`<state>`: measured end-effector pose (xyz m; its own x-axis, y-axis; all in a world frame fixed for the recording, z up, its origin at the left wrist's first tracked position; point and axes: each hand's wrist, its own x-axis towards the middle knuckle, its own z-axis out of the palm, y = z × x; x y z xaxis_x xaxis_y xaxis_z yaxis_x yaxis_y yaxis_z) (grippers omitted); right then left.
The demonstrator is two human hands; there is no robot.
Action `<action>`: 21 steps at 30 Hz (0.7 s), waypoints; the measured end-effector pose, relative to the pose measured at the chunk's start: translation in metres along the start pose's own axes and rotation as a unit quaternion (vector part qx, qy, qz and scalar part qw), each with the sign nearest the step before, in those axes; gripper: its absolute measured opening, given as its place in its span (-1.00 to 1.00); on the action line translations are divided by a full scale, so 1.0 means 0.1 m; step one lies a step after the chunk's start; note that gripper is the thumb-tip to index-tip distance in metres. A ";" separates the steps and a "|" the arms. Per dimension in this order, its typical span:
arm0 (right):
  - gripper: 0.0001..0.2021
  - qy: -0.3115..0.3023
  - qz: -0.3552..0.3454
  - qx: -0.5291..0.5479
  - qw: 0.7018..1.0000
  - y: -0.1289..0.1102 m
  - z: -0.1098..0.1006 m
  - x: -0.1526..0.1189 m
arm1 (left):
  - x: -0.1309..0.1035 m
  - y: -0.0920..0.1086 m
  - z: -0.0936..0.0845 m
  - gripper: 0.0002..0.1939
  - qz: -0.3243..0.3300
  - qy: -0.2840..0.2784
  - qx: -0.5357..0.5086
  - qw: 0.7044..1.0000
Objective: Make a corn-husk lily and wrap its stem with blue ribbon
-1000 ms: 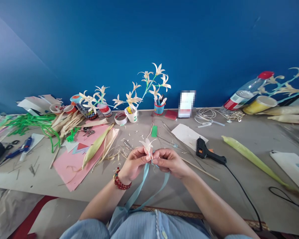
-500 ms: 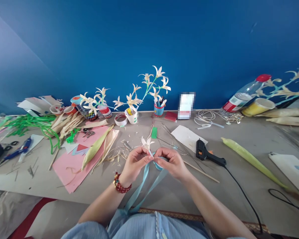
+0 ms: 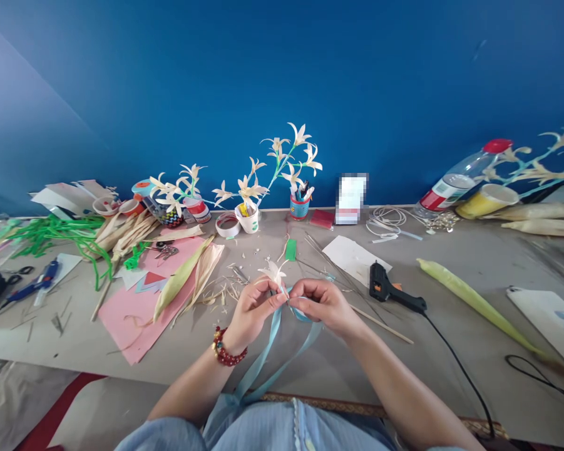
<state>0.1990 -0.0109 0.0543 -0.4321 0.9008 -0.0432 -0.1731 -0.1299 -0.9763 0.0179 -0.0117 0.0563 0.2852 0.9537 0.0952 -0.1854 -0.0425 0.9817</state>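
A small white flower (image 3: 274, 272) points up from between my fingertips, over the middle of the table. My left hand (image 3: 259, 307) pinches its base, a red bead bracelet round the wrist. Light blue ribbon (image 3: 268, 341) loops down from the flower's base toward my lap. Pressed close on the right side, my right hand (image 3: 322, 304) has thumb and finger closed on the ribbon by the base. The flower's stem is mostly hidden by the fingers.
Behind my hands stand a white cup (image 3: 247, 219) with flowers and a pen cup (image 3: 299, 208). A black glue gun (image 3: 394, 291) and green husk (image 3: 474, 304) lie right. Pink paper (image 3: 126, 319), husks and green wires (image 3: 66, 230) lie left. A bottle (image 3: 455, 181) leans by the wall.
The flower has tipped slightly left and down between my fingers. My right hand has turned a little, and the right strand of ribbon now bows outward.
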 end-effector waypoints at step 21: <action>-0.72 0.070 -0.093 -0.035 0.993 0.07 0.11 -0.02 | 0.00 -0.03 0.00 -0.88 -0.007 0.002 -0.049 0.999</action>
<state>0.1885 -0.0183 0.0497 -0.2699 0.9559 0.1157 -0.1747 0.0695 -0.9822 0.0185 -0.0116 0.0533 0.2855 0.9550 0.0809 -0.2725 0.0000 0.9622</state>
